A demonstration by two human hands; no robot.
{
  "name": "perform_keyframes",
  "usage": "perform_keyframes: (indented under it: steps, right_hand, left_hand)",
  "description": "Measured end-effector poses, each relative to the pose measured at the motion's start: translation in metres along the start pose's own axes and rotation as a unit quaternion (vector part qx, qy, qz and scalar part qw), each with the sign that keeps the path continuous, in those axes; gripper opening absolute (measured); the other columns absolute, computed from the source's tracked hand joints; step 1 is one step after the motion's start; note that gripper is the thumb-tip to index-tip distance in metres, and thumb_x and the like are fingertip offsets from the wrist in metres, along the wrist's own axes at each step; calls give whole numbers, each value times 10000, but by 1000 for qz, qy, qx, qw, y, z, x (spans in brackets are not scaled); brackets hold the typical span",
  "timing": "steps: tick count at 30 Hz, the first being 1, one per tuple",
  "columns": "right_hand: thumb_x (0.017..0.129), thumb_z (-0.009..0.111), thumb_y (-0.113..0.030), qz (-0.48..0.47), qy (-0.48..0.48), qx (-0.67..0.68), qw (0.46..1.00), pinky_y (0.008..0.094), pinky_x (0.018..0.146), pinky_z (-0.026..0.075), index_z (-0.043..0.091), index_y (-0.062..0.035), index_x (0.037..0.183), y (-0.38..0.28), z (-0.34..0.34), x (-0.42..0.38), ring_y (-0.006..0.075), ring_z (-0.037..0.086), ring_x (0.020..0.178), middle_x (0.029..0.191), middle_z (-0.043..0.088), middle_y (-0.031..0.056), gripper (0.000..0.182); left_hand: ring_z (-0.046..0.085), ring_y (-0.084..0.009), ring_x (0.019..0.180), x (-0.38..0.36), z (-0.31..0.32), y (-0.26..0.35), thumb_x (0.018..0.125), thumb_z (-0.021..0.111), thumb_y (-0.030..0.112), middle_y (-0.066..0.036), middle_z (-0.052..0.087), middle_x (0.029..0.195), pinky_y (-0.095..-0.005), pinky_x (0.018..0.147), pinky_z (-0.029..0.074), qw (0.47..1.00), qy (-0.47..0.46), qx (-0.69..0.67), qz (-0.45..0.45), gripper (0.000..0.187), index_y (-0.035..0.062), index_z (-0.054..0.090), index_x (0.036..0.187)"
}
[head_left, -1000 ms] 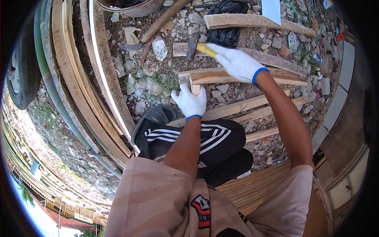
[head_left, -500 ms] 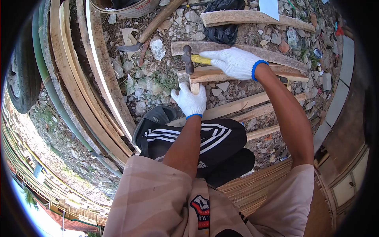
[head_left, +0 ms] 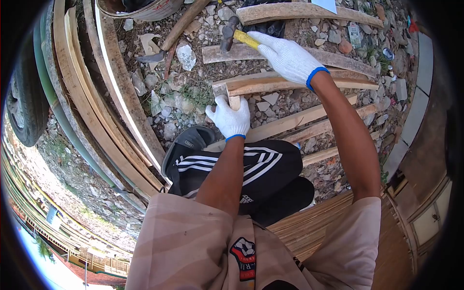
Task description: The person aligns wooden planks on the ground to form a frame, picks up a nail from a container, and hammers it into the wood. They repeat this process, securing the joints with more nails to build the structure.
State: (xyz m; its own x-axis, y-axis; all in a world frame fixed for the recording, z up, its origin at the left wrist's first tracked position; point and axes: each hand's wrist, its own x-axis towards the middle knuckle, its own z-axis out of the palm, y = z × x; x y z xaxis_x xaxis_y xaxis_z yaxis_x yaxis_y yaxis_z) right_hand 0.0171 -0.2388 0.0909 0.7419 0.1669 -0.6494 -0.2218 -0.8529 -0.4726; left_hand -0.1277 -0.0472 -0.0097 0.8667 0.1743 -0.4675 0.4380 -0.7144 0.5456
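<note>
My right hand [head_left: 292,59], in a white knit glove with a blue cuff, is closed round the yellow handle of a hammer [head_left: 229,34]. The hammer head is raised, away from the wood nearest my left hand. My left hand [head_left: 231,117], gloved the same way, grips a short wooden piece [head_left: 234,101] that stands against the end of a long wooden board [head_left: 275,84]. Its fingers wrap round the lower part of that piece. Another weathered board [head_left: 215,54] lies just beyond, under the hammer head.
Long planks [head_left: 87,96] and a green bamboo pole [head_left: 63,113] run along the left, beside a tire [head_left: 30,92]. A bucket [head_left: 145,10] stands at the top. More boards [head_left: 290,121] lie on the stony ground at the right, near a concrete edge [head_left: 415,111].
My right hand has lifted the hammer up and away from the short wooden piece. My left hand keeps its grip there. The view has shifted slightly.
</note>
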Motion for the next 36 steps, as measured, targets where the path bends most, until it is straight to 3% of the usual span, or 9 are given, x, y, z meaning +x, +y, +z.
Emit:
perform_keyframes:
  steps: [6, 9, 14, 18, 22, 27, 31, 33, 36]
  right_hand:
    - [1102, 405, -336, -45, -154, -113, 981, 455, 1073, 493, 466, -186, 1567, -19, -8, 3, 384, 646, 1201, 1379, 653, 194, 492]
    - [1111, 415, -336, -2, -20, -6, 1000, 434, 977, 531, 466, -155, 1565, -8, -1, 4, 339, 697, 1080, 1282, 705, 176, 491]
    - [1106, 429, -347, -88, -113, -156, 977, 425, 975, 541, 475, -193, 1565, -10, 6, -1, 350, 690, 1107, 1325, 685, 183, 486]
    - [1054, 458, -274, 3, -51, 21, 998, 473, 1003, 510, 544, -170, 1499, -18, -9, -17, 424, 649, 1145, 1312, 674, 218, 465]
    - [1082, 461, -310, -64, -93, -62, 992, 518, 867, 532, 502, -222, 1542, -19, 6, -30, 418, 687, 936, 1217, 708, 218, 471]
    - [1083, 480, -335, 89, 64, 92, 990, 541, 864, 531, 460, -223, 1565, -22, 28, -91, 476, 669, 950, 1206, 690, 253, 496]
    - [1055, 535, -273, 267, 184, 301, 897, 439, 1026, 499, 386, -156, 1602, -17, 77, -198, 451, 624, 1242, 1387, 614, 277, 578]
    - [1036, 566, -275, 291, 280, 254, 879, 424, 990, 515, 407, -132, 1585, -13, 120, -260, 433, 669, 1187, 1311, 659, 283, 590]
    - [1010, 599, -303, 485, 205, 285, 801, 466, 848, 539, 544, -20, 1425, -23, 175, -349, 449, 709, 1005, 1037, 706, 312, 505]
  left_hand:
    - [481, -507, 1186, -1, -5, 9, 826, 793, 333, -301, 637, 1071, -564, 1125, 337, 998, -13, -11, -56, 484, 11, 584, 1121]
    - [466, -515, 1211, 0, -3, -1, 829, 790, 332, -293, 634, 1100, -576, 1115, 343, 1000, -7, 10, -2, 488, 15, 587, 1139]
    - [453, -521, 1234, -1, -5, 6, 832, 787, 331, -307, 630, 1096, -576, 1106, 351, 1000, 9, -20, -22, 479, 12, 580, 1124]
    - [454, -519, 1217, -3, -3, 2, 839, 781, 335, -307, 621, 1093, -580, 1087, 370, 999, -2, 4, -41, 466, 23, 577, 1119]
    - [449, -509, 1219, -6, -1, 5, 851, 768, 335, -303, 617, 1115, -583, 1085, 357, 1000, 10, -16, -15, 457, 21, 581, 1125]
    - [432, -504, 1240, -5, 0, 6, 873, 748, 360, -266, 629, 1144, -583, 1084, 344, 1000, 13, 9, -10, 486, 15, 576, 1169]
    - [440, -494, 1232, -5, 0, 6, 889, 742, 385, -285, 609, 1157, -578, 1073, 356, 1000, 16, -1, -20, 507, 6, 561, 1172]
    - [447, -494, 1223, -4, 3, 3, 894, 737, 402, -302, 593, 1160, -574, 1062, 370, 1000, 18, 0, -19, 526, 7, 548, 1184]
    - [465, -495, 1204, -8, 1, 4, 901, 727, 436, -329, 565, 1161, -568, 1036, 397, 999, 11, 15, -28, 554, 20, 525, 1206]
